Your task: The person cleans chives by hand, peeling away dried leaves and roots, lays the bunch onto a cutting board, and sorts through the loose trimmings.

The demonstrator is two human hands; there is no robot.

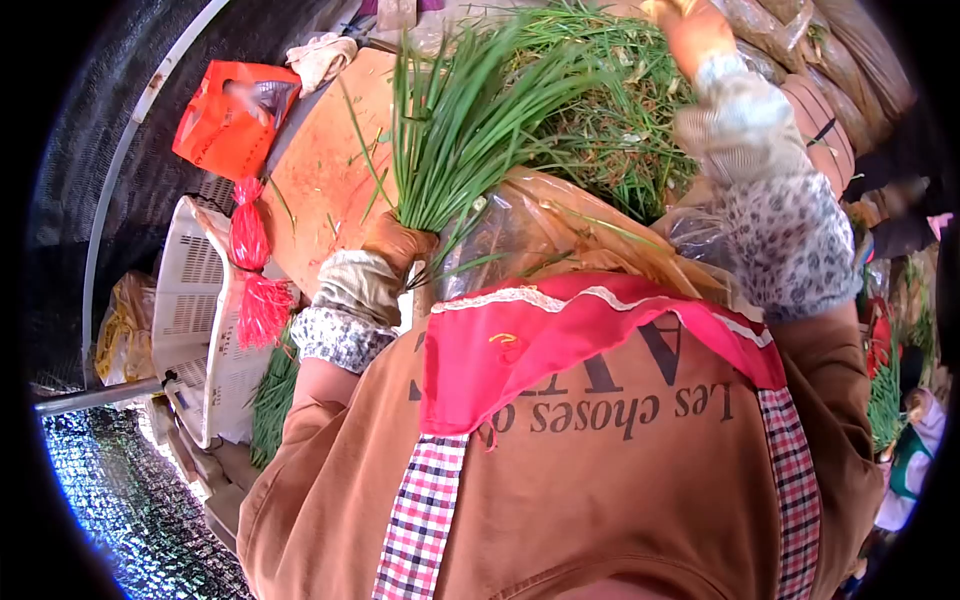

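Observation:
My left hand [398, 240], in an orange glove, is closed around the base of a bunch of long green chives [450, 130]. Their leaves fan upward over an orange-brown board [335, 165]. Up at the top edge, my right hand [692, 38], gloved as well, is beside a heap of loose chives and trimmings [625, 135]; its fingers are blurred and partly cut off by the frame. Clear and orange plastic sheeting [570, 225] lies between the heap and my apron [600, 310].
A red bag [232, 118] lies left of the board, near a pale cloth [322, 58]. Red plastic ties [252, 250] hang beside a white plastic crate [190, 310]. More chives [273, 405] are by my left elbow. Filled plastic sacks [850, 60] stand at the upper right; a person [915, 450] is at far right.

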